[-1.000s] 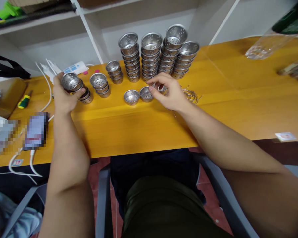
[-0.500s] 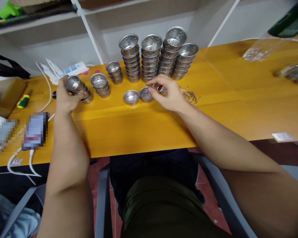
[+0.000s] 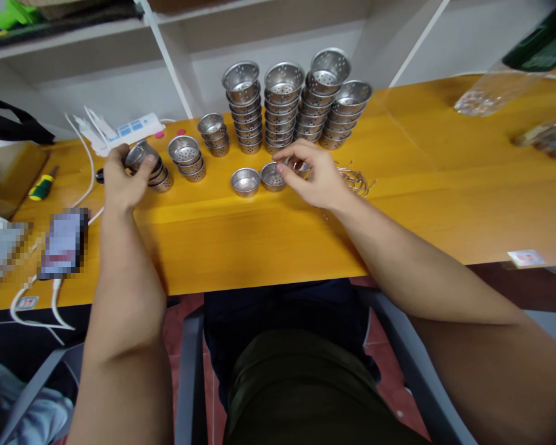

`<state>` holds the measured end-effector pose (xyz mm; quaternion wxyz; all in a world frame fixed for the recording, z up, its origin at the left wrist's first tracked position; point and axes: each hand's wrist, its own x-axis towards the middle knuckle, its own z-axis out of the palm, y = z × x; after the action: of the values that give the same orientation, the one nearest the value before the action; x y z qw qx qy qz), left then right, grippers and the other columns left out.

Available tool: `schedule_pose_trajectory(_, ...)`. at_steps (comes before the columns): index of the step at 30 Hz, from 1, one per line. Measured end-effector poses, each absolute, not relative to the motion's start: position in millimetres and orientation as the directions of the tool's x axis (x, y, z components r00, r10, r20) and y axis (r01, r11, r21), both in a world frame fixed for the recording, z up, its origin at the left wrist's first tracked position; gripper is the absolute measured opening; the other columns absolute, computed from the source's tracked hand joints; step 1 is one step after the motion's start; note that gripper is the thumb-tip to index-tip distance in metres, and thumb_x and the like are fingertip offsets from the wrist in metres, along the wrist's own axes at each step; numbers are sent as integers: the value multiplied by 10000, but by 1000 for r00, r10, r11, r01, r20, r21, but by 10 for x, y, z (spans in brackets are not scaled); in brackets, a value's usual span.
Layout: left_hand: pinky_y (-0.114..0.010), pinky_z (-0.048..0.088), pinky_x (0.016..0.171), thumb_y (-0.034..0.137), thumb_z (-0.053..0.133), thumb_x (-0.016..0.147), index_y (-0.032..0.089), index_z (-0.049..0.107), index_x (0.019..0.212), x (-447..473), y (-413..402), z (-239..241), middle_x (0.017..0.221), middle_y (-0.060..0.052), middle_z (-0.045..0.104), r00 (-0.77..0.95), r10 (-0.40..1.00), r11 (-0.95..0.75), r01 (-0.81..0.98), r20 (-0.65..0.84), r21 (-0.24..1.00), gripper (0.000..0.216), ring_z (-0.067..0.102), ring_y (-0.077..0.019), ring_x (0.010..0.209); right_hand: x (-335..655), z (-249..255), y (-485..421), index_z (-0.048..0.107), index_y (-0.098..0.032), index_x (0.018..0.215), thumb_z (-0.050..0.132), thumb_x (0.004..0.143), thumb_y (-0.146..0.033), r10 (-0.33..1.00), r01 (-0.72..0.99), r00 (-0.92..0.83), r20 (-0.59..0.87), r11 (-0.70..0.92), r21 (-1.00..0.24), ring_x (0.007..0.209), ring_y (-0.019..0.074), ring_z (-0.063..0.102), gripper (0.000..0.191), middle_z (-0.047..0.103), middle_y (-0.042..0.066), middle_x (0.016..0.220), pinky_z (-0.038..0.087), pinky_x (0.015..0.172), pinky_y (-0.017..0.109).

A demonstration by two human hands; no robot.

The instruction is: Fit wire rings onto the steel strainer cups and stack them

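Note:
My left hand (image 3: 123,179) is closed round a perforated metal cup (image 3: 141,154), which sits tilted at the top of a short stack (image 3: 163,182) of like cups. Its thumb presses on the cup's near side. Just right of it stands another short cup stack (image 3: 185,157). My right hand (image 3: 308,170) hovers over a row of single cups, thumb and forefinger close together at the rim of the middle cup (image 3: 272,177); what they hold, if anything, is too small to make out. A left cup (image 3: 245,183) stands beside it, and a third is partly hidden under my fingers. Thin bent wires (image 3: 354,180) lie right of this hand.
Tall cup stacks (image 3: 285,105) stand at the back against the shelf, with a smaller stack (image 3: 213,133) to their left. A power strip (image 3: 136,128), screwdriver (image 3: 43,185) and phone (image 3: 63,244) with white cables lie left. A clear plastic bottle (image 3: 495,93) is at the right.
My left hand has tipped the top cup further over on its stack, and the thumb has come up onto its side. My right hand has stayed where it was.

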<state>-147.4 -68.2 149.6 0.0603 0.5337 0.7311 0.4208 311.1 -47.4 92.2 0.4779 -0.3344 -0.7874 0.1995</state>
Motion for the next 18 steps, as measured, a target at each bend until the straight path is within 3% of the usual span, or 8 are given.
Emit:
schedule_pose_trajectory(5, -567, 563, 1539, 23, 1022, 848, 24, 577, 1771, -1493, -663, 1494, 1810, -211, 770, -413, 798, 35, 759, 439, 650, 1025, 773, -299, 1613, 3105, 888, -452, 930, -333, 1291, 776, 1198, -817, 698, 336, -326, 637, 716, -612, 988, 324, 772, 516, 879, 120, 1218, 731, 997, 571)
schedule_pose_trajectory(18, -587, 600, 1496, 40, 1011, 859, 69, 587, 1729, -1452, -691, 1523, 1812, -161, 761, -389, 823, 47, 773, 415, 632, 968, 768, -309, 1619, 3109, 891, -445, 916, -339, 1293, 785, 1180, -863, 704, 324, -330, 629, 711, -625, 998, 335, 782, 552, 881, 125, 1223, 746, 1019, 600)
